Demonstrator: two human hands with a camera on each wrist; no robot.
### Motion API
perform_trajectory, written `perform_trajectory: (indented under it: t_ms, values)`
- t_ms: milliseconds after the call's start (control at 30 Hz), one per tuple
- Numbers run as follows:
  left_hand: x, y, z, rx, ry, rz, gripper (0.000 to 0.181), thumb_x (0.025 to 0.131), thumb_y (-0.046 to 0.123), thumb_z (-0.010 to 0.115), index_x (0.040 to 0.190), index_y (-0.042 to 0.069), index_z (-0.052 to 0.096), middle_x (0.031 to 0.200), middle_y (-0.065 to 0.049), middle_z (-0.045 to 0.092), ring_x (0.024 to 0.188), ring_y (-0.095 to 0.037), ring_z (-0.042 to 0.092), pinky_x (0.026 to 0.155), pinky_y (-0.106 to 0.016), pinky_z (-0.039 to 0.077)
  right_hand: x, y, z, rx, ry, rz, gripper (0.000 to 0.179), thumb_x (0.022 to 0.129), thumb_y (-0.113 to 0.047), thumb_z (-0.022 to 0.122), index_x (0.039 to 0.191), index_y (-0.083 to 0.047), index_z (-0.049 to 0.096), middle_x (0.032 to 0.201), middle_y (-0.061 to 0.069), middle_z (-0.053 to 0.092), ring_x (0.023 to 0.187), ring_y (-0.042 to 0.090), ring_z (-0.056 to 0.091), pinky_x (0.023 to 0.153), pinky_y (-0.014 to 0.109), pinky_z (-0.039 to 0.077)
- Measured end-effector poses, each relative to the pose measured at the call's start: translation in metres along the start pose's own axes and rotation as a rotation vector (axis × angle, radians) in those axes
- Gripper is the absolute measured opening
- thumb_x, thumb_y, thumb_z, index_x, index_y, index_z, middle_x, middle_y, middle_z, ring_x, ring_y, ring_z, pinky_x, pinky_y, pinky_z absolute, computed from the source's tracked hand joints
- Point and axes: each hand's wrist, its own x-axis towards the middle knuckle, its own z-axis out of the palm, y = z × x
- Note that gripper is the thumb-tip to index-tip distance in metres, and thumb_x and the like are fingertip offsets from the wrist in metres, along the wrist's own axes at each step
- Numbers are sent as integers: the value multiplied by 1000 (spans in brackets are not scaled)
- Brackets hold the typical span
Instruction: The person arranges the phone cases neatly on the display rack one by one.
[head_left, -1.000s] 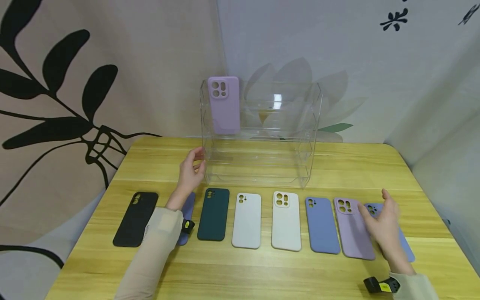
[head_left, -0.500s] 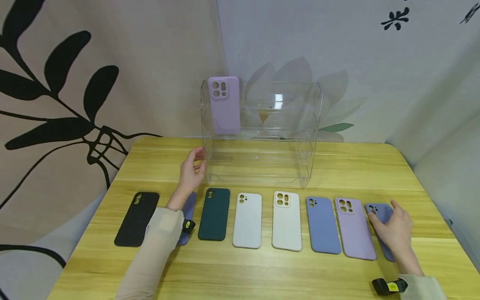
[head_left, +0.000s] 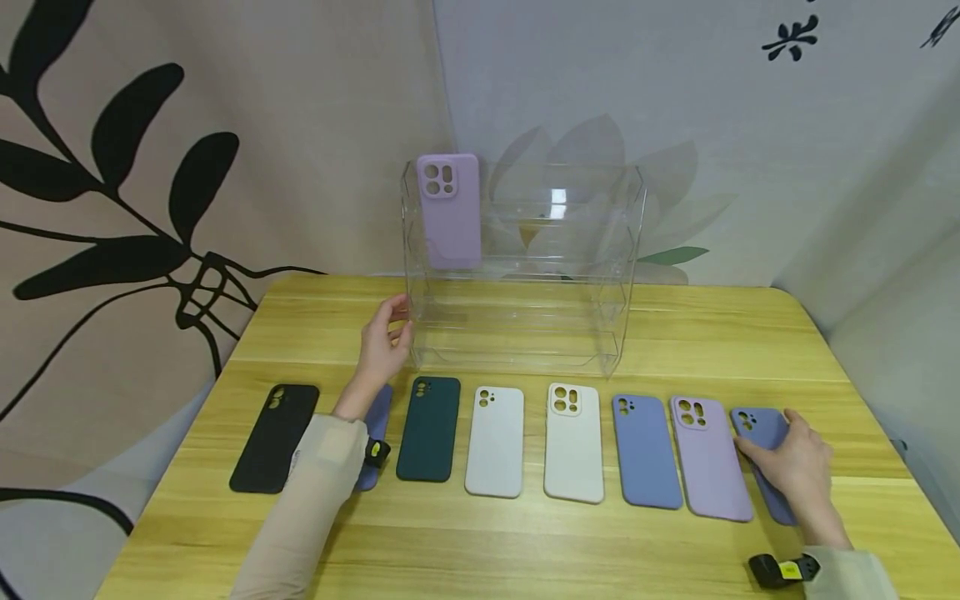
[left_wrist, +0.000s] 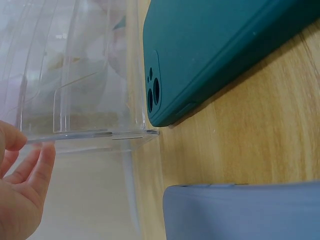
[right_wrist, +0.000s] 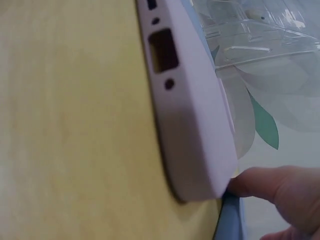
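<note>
My left hand (head_left: 384, 346) pinches the left side panel of a clear acrylic display rack (head_left: 517, 362). In the left wrist view the thumb and fingers (left_wrist: 42, 167) lie on either side of that panel. A lilac phone case (head_left: 453, 221) stands upright in the rack's upper left. At the right end of the row, my right hand (head_left: 798, 462) grips a blue phone case (head_left: 765, 427) lying on the table, thumb at its left edge and fingers over its right edge. The lilac phone case (head_left: 708, 467) lies just left of it, its port end large in the right wrist view.
Along the wooden table (head_left: 465, 550) lie a black case (head_left: 273, 437), a dark green case (head_left: 428, 429), a white case (head_left: 495, 442), a cream case (head_left: 573, 454) and a blue case (head_left: 647, 454). Another blue case (head_left: 380, 417) is partly hidden under my left forearm.
My right hand has moved right from beside the lilac case onto the rightmost blue case and now grips it. My left hand has stayed at the rack.
</note>
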Motion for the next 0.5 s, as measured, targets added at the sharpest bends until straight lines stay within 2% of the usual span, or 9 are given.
perform_trajectory:
  t_ms: [100,267,500]
  values:
    - [1,-15,2,-4,8,5,36,87,-13,51,123,-15,47,116,-31,54,101,-43,57,78,-51,53,1,0,-1,-8,-4,26,85,77,-22,71,134,21,25,117,47,38,98,56,42,80,60,35]
    - [1,-18,3,-18,13,25,36,87,-13,52,123,-14,47,115,-31,54,100,-44,57,76,-51,53,1,-1,-2,19,33,46,85,76,-23,71,135,19,27,120,45,41,98,54,46,75,59,42]
    - [-1,19,-3,-22,-2,-5,35,84,-19,48,119,-22,44,113,-38,50,100,-51,53,78,-58,50,0,-8,-4,55,112,8,81,74,-19,73,132,19,32,118,43,43,99,53,47,80,61,42]
